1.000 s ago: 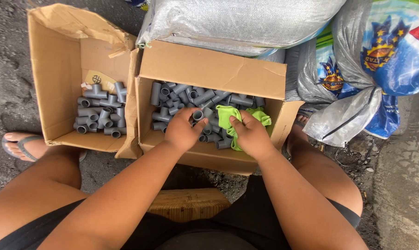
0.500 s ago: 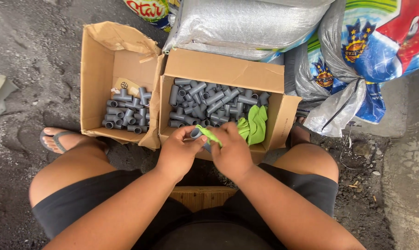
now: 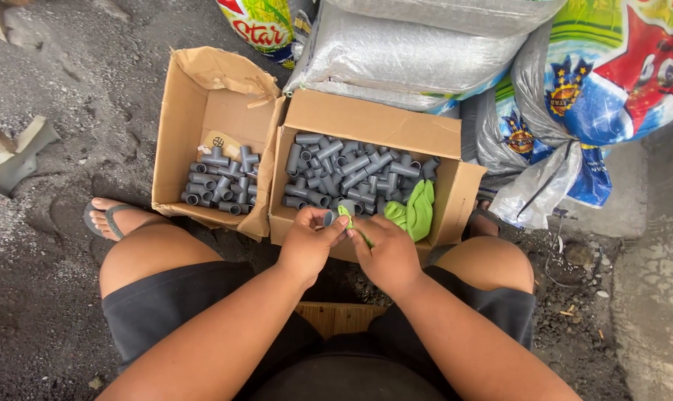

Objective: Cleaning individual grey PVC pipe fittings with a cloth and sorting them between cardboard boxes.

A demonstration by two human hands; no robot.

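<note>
Grey plastic pipe fitting (image 3: 329, 217), short and tubular, sits pinched in my left hand (image 3: 307, 243), fingers closed around it just above the near wall of the right cardboard box (image 3: 455, 200). My right hand (image 3: 387, 251) is closed on one end of a bright green cloth (image 3: 413, 212), pressing a strip of it against the fitting; both hands touch at the fingertips. The rest of the cloth lies draped over the near right corner of that box, on top of the heap of loose grey pipe fittings (image 3: 351, 174) filling it.

Immediately left, touching it, stands a second open cardboard box (image 3: 177, 126) holding a smaller batch of the same grey fittings (image 3: 221, 182) along its near side, with a pale paper slip (image 3: 221, 142) beyond them.

Beyond both boxes lies a silver-grey woven sack (image 3: 411, 52); to the right are tied printed plastic sacks (image 3: 582, 104).

My left foot, in a grey flip-flop sandal (image 3: 110, 219), rests on the dark gritty ground (image 3: 47, 312) left of my knee. A wooden seat edge (image 3: 340, 315) shows between my thighs.
</note>
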